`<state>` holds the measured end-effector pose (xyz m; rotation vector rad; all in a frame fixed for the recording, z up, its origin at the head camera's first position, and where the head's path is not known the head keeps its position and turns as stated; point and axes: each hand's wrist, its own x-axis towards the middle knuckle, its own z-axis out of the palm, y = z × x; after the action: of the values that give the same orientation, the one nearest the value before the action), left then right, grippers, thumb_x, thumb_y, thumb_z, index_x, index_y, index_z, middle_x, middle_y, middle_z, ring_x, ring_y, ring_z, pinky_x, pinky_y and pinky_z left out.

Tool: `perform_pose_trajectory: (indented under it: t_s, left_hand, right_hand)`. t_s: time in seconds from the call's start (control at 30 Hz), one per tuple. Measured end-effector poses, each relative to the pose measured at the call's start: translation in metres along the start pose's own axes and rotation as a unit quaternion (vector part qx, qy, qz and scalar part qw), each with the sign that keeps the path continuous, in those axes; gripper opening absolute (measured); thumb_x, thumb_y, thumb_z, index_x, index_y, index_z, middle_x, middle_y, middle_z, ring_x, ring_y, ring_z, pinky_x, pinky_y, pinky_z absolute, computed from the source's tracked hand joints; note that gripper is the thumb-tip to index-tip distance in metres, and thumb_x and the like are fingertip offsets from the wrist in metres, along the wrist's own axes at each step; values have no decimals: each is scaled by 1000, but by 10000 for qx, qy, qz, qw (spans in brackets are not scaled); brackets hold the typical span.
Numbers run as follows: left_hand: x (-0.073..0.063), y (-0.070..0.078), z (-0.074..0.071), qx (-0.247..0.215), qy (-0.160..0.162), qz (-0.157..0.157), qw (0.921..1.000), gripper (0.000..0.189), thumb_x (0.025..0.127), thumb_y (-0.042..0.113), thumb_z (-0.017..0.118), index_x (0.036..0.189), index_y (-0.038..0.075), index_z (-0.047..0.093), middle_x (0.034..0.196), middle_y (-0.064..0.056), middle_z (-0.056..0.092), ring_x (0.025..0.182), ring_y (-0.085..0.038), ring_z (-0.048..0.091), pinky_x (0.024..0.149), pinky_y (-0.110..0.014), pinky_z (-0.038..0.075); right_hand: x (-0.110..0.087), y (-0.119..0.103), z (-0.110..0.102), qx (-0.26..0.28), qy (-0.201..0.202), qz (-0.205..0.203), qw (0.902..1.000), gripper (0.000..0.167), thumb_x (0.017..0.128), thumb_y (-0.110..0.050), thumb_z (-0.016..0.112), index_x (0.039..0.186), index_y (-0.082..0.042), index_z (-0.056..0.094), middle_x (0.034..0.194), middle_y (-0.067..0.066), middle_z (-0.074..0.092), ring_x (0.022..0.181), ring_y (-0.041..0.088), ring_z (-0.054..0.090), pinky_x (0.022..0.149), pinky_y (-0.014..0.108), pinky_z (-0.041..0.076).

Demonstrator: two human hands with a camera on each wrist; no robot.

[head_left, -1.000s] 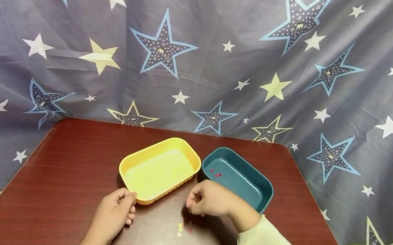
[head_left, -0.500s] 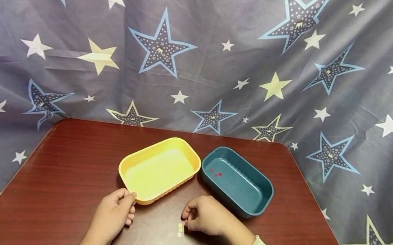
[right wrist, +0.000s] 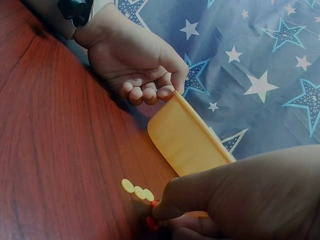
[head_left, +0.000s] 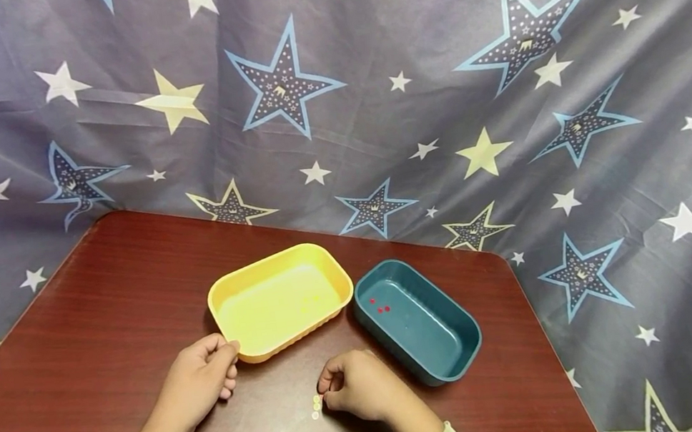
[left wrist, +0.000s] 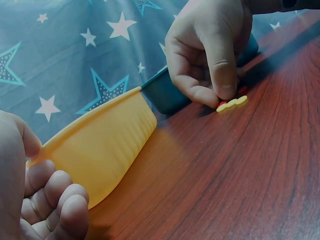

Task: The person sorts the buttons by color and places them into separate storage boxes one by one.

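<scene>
My left hand (head_left: 197,378) pinches the near-left corner of the yellow plastic bin (head_left: 268,269) between thumb and fingers. Low over the table, my right hand (head_left: 367,386) has thumb and forefinger brought together on a small red button (right wrist: 154,203), mostly covered by the fingertips. Another bit of red (right wrist: 151,222) shows just under those fingers. Touching that spot is a short row of yellow buttons (right wrist: 139,192) lying flat on the wood. Several red buttons (head_left: 386,309) lie inside the teal bin (head_left: 421,333), and faint yellow ones (head_left: 314,298) inside the yellow bin.
Both bins stand side by side on a reddish-brown table (head_left: 134,285), their near corners almost meeting. Behind the table hangs a grey curtain (head_left: 375,133) printed with stars. The teal bin sits just beyond the right hand and forearm.
My right hand has come down and left from the teal bin's edge to the buttons on the table, its fingertips now covering the red ones. The left hand stays on the yellow bin.
</scene>
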<state>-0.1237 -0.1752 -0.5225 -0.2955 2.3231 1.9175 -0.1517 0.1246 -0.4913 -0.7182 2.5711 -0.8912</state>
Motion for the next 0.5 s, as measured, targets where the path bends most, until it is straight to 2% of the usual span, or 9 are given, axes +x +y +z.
perform_pose_trajectory:
  t_s: [0.13,0.37,0.5]
  left_hand:
    - [-1,2,0,35,11,1,10000,36,115,34,62,97,2,63,84,-4,64,66,-14,66,59,-30,63]
    - [0,3,-1,61,8,-8,10000,36,115,34,62,97,3,63,85,-4,64,67,-15,67,60,-30,64]
    - [0,2,0,23,-15,-16,10000,35,115,33,62,98,3,64,84,-4,64,66,-14,66,59,-30,63]
  right_hand:
    - [3,-2,3,-111,-19,6,9999,20,76,-3,86,79,-18,73,68,-20,59,62,-8,53,62,12,47]
    - [7,-11,7,-815,83,124,9966,30,70,-16,92,72,-25,63,62,-24,51,61,-2,46,61,15,41]
    - [6,-13,7,-758,61,204,9969,33,69,-14,92,71,-24,62,62,-22,51,61,-1,46,60,17,41]
